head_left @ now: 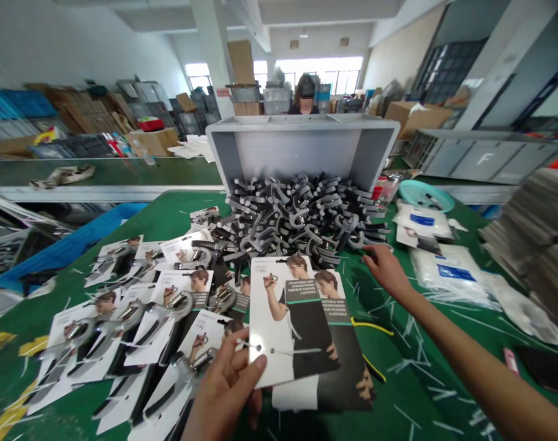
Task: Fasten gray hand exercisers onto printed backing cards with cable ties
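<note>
My left hand (235,383) grips a printed backing card (269,318) by its lower left edge. A white cable tie (301,351) runs through two holes in this card. Beneath it lies a stack of similar cards (340,367). At the right edge of a heap of grey and black hand grip strengtheners (301,214) is my right hand (385,268), thumb and fingers slightly apart, with nothing visible between them. To the left, several carded hand grip strengtheners (168,312) lie overlapping on the green tabletop.
A grey bin (301,125) lies tipped on its side behind the heap. Yellow-handled pliers (375,326) rest right of the cards. Bags of cable ties (457,272), a turquoise plate (426,190) and loose ties are at the right. Another person (305,98) is beyond the bin.
</note>
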The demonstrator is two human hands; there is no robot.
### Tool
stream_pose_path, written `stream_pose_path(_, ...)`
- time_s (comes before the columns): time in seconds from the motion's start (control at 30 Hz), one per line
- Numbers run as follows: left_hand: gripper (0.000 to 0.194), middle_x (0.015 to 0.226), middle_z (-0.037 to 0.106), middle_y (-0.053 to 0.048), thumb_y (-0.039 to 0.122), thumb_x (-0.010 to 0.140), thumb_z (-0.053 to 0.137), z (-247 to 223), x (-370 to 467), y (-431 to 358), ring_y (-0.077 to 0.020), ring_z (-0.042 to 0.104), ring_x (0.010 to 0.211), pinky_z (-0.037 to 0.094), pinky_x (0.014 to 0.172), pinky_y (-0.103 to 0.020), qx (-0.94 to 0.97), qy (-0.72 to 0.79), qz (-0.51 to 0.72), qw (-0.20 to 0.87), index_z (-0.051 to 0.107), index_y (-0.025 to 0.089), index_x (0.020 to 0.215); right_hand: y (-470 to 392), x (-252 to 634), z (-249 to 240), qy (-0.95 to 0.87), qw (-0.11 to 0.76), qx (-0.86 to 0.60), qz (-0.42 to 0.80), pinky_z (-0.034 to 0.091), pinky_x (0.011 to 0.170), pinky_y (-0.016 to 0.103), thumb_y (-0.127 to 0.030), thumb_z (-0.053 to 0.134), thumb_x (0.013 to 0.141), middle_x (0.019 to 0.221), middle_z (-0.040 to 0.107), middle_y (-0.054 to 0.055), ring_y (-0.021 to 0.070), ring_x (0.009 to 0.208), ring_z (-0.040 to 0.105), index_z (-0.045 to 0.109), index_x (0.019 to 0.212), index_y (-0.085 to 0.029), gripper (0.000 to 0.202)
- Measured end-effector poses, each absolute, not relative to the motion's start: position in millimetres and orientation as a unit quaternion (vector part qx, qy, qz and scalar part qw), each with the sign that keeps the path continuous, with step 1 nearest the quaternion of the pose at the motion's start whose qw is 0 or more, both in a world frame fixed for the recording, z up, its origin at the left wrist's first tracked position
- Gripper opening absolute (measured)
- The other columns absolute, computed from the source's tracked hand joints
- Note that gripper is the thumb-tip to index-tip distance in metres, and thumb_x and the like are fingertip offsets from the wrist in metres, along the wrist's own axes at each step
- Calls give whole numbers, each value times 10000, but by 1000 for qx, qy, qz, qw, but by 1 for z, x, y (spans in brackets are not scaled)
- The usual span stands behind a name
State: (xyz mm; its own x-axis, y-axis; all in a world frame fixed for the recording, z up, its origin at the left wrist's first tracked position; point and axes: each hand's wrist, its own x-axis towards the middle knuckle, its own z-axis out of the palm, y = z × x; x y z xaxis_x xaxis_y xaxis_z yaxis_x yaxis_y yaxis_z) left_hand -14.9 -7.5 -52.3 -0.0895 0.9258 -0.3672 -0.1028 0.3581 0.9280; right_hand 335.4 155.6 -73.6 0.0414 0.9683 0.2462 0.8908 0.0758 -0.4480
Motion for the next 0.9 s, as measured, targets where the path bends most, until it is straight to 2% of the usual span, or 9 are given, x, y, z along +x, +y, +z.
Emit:
stream_pose_path(0.13,618,433,533,83,503,811,669,-59,4,-21,-123,460,365,312,408,-198,419,619,361,558,510,147,1291,198,381,-108,-648,166,-740,66,483,822,431,-224,609,862,1180,582,249,317,985,634,580,1139,-84,312)
stream_pose_path(0.23,658,471,522,92,490,845,633,-59,5,-21,-135,500,408,361,463,-223,465,607,320,560,482,148,1386,206,391,-114,-660,131,-737,65,469,716,385,-229,603,867,1138,612,215,299,906,642,591,1072,-129,228)
stream_pose_path(0.37,702,584,615,50,467,869,626,-50,-21,-17,-142,547,517,406,543,-237,513,584,282,563,423,149,1461,185,409,-94,-693,131,-705,75,403,639,384,-272,567,905,993,654,185,294,806,615,579,924,-189,86)
stream_pose_path(0.5,578,669,664,14,503,937,526,-32,-50,-4,-138,543,557,445,582,-246,506,628,357,471,477,178,1413,133,417,-53,-697,166,-687,119,393,604,420,-439,477,966,773,627,143,251,642,568,580,912,-232,238)
stream_pose_path(0.57,497,690,664,13,472,949,529,-22,-51,10,-132,553,571,463,599,-245,509,625,410,427,522,203,1367,103,399,-30,-691,196,-660,218,411,543,383,-515,402,991,606,552,62,202,534,527,624,976,-263,336)
stream_pose_path(0.67,496,1004,715,-51,381,935,590,-11,-33,37,-153,650,789,525,769,-285,592,545,452,386,501,261,1408,70,345,-2,-574,278,-541,548,309,399,312,-549,451,973,521,506,4,124,385,374,652,1153,-273,386)
stream_pose_path(0.77,583,1289,635,-95,303,893,661,-9,-14,59,-197,653,1024,517,931,-348,674,465,450,356,478,304,1446,59,287,5,-508,270,-431,695,266,342,236,-517,560,938,806,700,47,68,362,364,427,1454,-326,566)
stream_pose_path(0.83,434,1215,668,-91,295,902,649,-15,-10,66,-201,666,998,541,891,-342,682,456,451,351,604,275,1333,60,261,1,-499,251,-383,736,270,334,199,-500,571,940,930,731,56,50,361,376,286,1526,-367,665)
stream_pose_path(0.9,287,1117,697,-79,305,918,627,-24,-12,67,-196,676,956,553,845,-324,670,472,457,345,694,242,1190,62,248,-4,-502,230,-359,753,290,332,183,-490,552,955,950,741,53,43,354,388,244,1541,-378,671)
